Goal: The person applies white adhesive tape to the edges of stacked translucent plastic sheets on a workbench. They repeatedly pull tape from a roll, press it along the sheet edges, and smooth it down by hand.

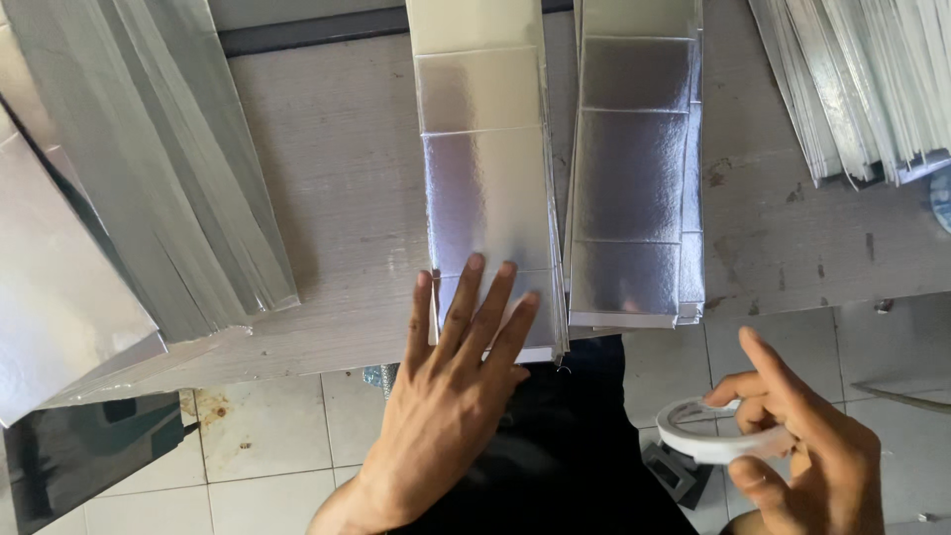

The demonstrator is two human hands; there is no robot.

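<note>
My left hand [451,391] lies flat, fingers spread, on the near end of a stack of long silver foil-faced card strips [485,168] with crease lines across them. The stack reaches the wooden table's [337,188] front edge. A second stack of the same silver strips [634,168] lies just to its right, untouched. My right hand [802,446] is off the table, below its edge, holding a white roll of tape [708,436] with thumb and fingers around the ring.
Large fanned piles of silver sheets lie at the left [129,178] and at the far right [862,79] of the table. Below the table edge are white floor tiles [258,446], my dark-clothed lap and a dark sheet [79,446] at lower left.
</note>
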